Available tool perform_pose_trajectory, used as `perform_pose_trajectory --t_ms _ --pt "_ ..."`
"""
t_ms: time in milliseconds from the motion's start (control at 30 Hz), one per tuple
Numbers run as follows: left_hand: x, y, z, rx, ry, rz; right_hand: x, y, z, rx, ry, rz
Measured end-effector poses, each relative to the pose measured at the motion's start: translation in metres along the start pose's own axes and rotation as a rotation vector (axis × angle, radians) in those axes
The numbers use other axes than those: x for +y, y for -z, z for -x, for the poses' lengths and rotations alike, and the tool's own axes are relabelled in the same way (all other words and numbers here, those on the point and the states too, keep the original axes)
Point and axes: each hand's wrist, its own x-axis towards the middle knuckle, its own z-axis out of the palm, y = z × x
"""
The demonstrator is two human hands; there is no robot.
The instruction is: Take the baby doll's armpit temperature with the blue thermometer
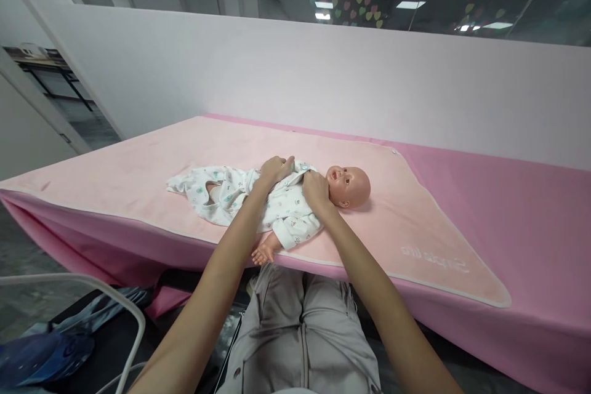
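A baby doll (348,186) lies on its back on a light pink mat (415,240), its bald head to the right. It wears a white printed garment (286,204) with long sleeves; one doll hand (265,249) sticks out of the cuff near the table's front edge. At the far side of the doll's chest, my left hand (276,170) is closed on the garment. My right hand (316,189) pinches the cloth at the collar, just beside the doll's chin. The garment's leg part stretches to the left, with a gap showing some of the doll's skin.
Under the mat, a darker pink cloth (540,228) covers the table and hangs over its front edge. A white wall (323,80) stands behind. At the lower left are a chair frame (115,295) and a blue item (46,351).
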Motion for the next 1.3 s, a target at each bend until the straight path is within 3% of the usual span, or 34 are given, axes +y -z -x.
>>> perform_pose_trajectory --t_ms 167,300,367,533,700,800,900,1033,1100,1167,1300 --pt "0.008 0.004 0.002 -0.072 0.074 -0.285 0.009 0.013 0.012 0.054 0.095 -0.007" --pt "0.009 0.005 0.002 -0.109 0.037 -0.366 0.017 0.022 0.016 0.290 0.185 -0.190" --pt "0.008 0.005 0.002 -0.121 0.026 -0.379 0.019 0.023 0.015 0.345 0.281 -0.256" --pt "0.010 0.005 0.002 -0.185 0.065 -0.393 0.024 0.014 0.022 0.239 0.486 -0.164" --pt "0.012 0.006 0.004 -0.156 0.080 -0.399 0.040 0.020 0.034 0.302 0.519 -0.116" --pt "0.012 0.007 0.005 -0.151 0.081 -0.388 0.061 0.035 0.029 0.385 0.363 -0.213" --pt "0.011 0.008 0.005 -0.155 0.078 -0.380 0.091 0.047 0.017 0.419 0.028 -0.373" --pt "0.011 0.009 0.005 -0.164 0.079 -0.373 0.127 0.044 0.006 0.171 -0.299 -0.751" --pt "0.011 0.009 0.004 -0.177 0.087 -0.370 0.137 0.036 0.006 0.063 -0.362 -1.013" --pt "0.010 0.009 0.002 -0.184 0.090 -0.368 0.142 0.028 0.007 0.046 -0.390 -1.224" --pt "0.010 0.008 0.001 -0.186 0.093 -0.373 0.147 0.017 0.009 0.052 -0.416 -1.407"
